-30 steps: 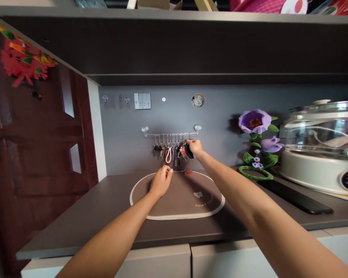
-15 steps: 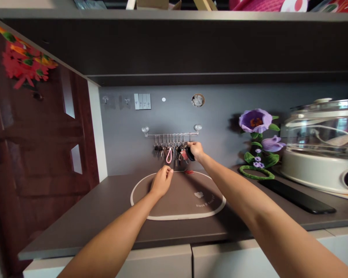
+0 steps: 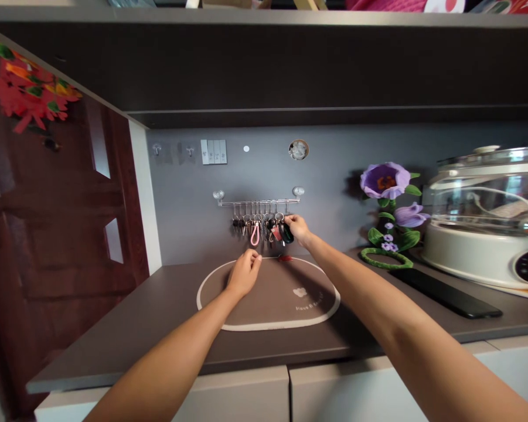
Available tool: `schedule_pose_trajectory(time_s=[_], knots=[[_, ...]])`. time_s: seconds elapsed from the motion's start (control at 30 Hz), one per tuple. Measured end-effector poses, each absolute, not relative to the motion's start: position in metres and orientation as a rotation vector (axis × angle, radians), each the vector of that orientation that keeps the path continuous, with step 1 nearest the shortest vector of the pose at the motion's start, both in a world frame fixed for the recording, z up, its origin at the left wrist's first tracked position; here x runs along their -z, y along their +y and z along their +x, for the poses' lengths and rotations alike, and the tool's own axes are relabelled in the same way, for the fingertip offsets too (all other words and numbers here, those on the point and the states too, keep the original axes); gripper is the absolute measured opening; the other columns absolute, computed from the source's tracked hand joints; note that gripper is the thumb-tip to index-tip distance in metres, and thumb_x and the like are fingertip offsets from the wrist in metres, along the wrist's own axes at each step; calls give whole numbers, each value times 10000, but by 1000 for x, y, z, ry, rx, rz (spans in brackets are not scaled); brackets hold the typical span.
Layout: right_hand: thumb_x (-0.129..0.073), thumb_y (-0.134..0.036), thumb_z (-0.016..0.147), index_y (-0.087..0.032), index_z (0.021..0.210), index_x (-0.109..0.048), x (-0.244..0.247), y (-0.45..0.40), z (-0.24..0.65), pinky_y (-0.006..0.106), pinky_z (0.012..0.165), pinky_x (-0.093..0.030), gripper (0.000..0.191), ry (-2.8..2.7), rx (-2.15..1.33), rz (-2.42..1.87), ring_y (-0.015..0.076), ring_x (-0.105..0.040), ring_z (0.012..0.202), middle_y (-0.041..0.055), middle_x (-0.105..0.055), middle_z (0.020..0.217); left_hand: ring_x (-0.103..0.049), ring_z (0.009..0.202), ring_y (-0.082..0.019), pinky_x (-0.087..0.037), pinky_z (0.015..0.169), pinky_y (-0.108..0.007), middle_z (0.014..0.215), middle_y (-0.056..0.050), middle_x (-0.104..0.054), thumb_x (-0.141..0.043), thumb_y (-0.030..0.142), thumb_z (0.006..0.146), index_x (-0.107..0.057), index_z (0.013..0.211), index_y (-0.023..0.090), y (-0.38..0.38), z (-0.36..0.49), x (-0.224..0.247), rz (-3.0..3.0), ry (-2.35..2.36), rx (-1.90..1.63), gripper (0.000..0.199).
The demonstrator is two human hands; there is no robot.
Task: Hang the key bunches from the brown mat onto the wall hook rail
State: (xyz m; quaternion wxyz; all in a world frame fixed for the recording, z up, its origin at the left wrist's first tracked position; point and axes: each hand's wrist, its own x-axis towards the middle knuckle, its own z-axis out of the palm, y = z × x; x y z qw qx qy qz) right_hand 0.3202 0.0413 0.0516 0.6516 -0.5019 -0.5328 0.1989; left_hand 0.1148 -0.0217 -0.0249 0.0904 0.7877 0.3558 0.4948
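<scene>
**Right hand on black key fob at the hook rail; left hand low over the mat**

Right hand (image 3: 297, 227) is up at the wall rail (image 3: 258, 202), fingers pinched on a black key fob (image 3: 286, 233) that hangs at the rail's right end. Can't tell whether the fob's ring sits on a hook or is free of it: too small, and the fingers cover the top of it.

Left hand (image 3: 245, 272) is over the far edge of the oval mat (image 3: 268, 293), fingers curled loosely inward. Nothing visible in it, but the palm faces away, so can't tell if it grips anything or touches the mat.

Other keys (image 3: 250, 225) hang in a tight cluster left of the fob, a pink loop (image 3: 255, 234) among them. Individual keys are not separable at this size.

Small red item (image 3: 285, 258) lies on the mat's far edge, right under the fob. Can't identify it.

Right side of the counter (image 3: 114, 334): purple flower ornament (image 3: 387, 181), a flat black slab (image 3: 443, 293), and a white cooker with glass lid (image 3: 487, 223), cut off by the frame edge. Top shelf contents are cropped. Printing on the mat is unreadable.
</scene>
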Motion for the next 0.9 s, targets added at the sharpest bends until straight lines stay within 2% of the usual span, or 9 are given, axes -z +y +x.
schedule_pose_trajectory(time_s=[0.17,0.4,0.57,0.73,0.9], knots=[[-467,-329,712,-140,671,-520,-39,32,328,205,558,-401,200,-1130,-480,-1144,89,-468,541,-14,-521,553,-540,691,-132,-417,668,-256,757,-29,-582,-374,332,815,-502,829,179,-21,114,26,2369,1030,-1461,201],[-473,-182,700,-153,662,-497,-5,9,336,215,562,-409,54,-1094,-673,-1194,78,-471,506,-7,-528,568,-532,673,-133,-407,641,-250,747,-27,-579,-385,329,809,-502,853,179,-20,114,27,2371,1033,-1419,196],[-546,-183,654,-152,653,-575,18,-1,339,244,601,-407,43,-1372,-488,-1414,93,-458,507,-12,-543,536,-528,694,-131,-408,655,-249,761,-25,-575,-393,321,807,-507,869,179,-19,113,28,2394,1055,-1382,193],[-579,-138,629,-203,704,-646,24,-1,335,272,740,-398,120,-1702,-228,-1499,155,-550,690,15,-642,728,-522,705,-128,-408,658,-247,780,-25,-573,-399,311,804,-512,879,179,-21,111,27,2416,1075,-1354,190],[-543,-128,676,-217,853,-668,25,0,330,274,770,-385,235,-1959,-134,-1564,198,-572,799,43,-656,877,-516,690,-126,-404,647,-245,765,-18,-568,-405,312,799,-511,879,179,-22,111,26,2429,1071,-1326,187]])
